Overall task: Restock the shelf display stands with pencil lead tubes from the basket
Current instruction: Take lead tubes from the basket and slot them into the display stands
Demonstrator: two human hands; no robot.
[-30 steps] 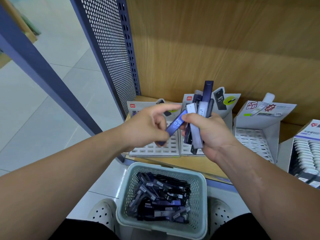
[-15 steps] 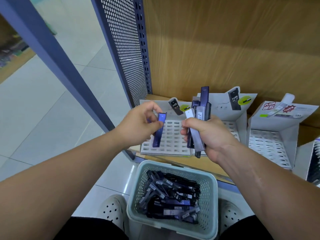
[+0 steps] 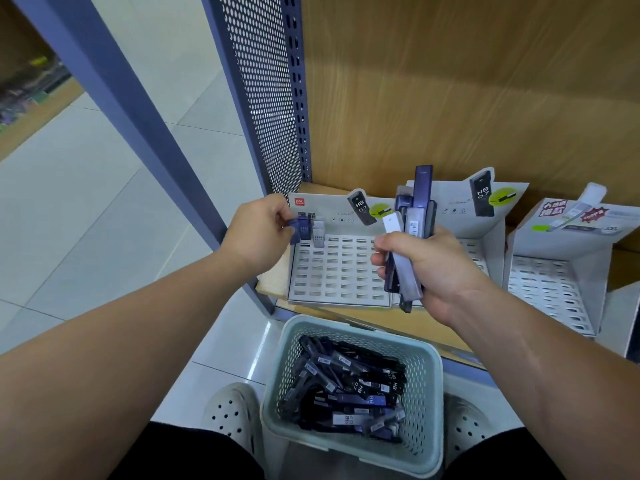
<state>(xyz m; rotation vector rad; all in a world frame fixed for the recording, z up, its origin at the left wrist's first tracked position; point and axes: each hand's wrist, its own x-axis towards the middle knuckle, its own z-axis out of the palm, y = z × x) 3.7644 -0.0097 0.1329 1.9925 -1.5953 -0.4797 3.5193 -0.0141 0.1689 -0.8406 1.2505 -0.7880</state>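
My left hand (image 3: pixel 258 233) pinches one dark blue lead tube (image 3: pixel 300 230) at the top left corner of the leftmost white display stand (image 3: pixel 337 271), next to a pale tube (image 3: pixel 318 232) standing in the top row. My right hand (image 3: pixel 427 271) grips a bundle of lead tubes (image 3: pixel 412 223) upright above the gap between the first and second stand (image 3: pixel 481 244). The pale green basket (image 3: pixel 427 386) on the floor below holds several dark tubes.
A third stand (image 3: pixel 554 282) sits on the wooden shelf to the right. A perforated blue upright panel (image 3: pixel 263 98) borders the shelf on the left, with the wooden back wall behind. My white shoes (image 3: pixel 232 414) flank the basket on the tiled floor.
My left hand took one tube from the bundle and carried it left and back to the top left corner of the first stand. The right hand kept its bundle.
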